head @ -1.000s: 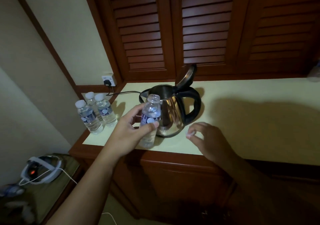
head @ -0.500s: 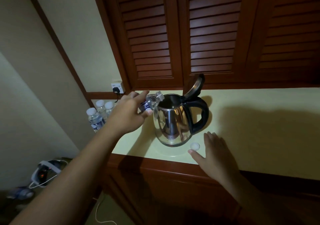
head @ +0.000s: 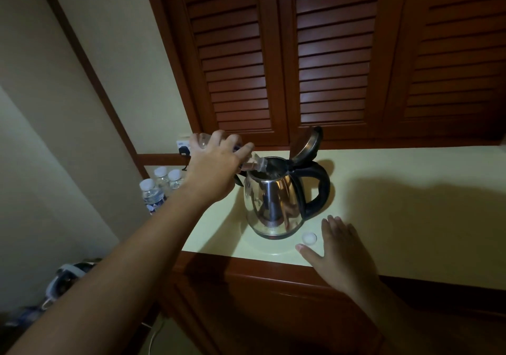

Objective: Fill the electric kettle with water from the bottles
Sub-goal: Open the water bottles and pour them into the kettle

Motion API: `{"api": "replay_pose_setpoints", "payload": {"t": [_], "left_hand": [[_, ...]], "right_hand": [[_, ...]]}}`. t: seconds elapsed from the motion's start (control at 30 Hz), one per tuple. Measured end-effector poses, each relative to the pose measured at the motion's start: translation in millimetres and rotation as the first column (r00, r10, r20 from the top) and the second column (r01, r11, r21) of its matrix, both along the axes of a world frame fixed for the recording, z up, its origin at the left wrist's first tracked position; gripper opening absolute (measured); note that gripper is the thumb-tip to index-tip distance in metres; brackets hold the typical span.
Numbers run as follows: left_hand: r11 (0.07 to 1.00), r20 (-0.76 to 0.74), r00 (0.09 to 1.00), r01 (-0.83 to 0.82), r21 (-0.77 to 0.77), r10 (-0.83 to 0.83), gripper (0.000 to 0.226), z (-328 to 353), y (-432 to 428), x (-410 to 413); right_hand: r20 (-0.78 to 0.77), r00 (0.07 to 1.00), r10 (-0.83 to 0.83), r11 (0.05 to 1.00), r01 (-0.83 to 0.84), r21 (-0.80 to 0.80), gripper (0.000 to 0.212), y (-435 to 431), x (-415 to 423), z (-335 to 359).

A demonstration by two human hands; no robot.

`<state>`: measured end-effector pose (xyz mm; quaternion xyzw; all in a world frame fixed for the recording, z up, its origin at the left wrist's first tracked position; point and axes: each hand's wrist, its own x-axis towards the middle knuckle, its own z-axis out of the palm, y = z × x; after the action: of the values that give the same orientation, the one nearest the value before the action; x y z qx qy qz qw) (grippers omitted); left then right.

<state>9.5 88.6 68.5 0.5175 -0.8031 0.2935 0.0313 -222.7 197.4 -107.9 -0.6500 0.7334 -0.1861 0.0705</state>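
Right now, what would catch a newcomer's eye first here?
The left hand tips a bottle into the shiny open kettle on the counter. The right hand is spread flat near the front edge, beside a small white cap. Three capped bottles stand at the left.

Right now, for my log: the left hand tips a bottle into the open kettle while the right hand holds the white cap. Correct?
No: the head view shows the right hand flat on the counter beside the white cap, not holding it. The rest stands.
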Motion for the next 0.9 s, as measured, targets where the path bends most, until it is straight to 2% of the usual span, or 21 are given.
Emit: {"api": "replay_pose_setpoints", "payload": {"t": [0.43,0.9], "left_hand": [[0.989,0.105,0.989,0.11,-0.1,-0.099,0.087,-4,-5,-5],[0.984,0.156,0.979,0.149,-0.099,-0.133,0.085,-5,-1,-11]], "right_hand": [[0.031,0.999,0.019,0.999,-0.018,-0.029,0.094,2,0,2],[0.093,0.995,0.041,0.995,-0.032,-0.09,0.08,-1,-4,-8]]}}
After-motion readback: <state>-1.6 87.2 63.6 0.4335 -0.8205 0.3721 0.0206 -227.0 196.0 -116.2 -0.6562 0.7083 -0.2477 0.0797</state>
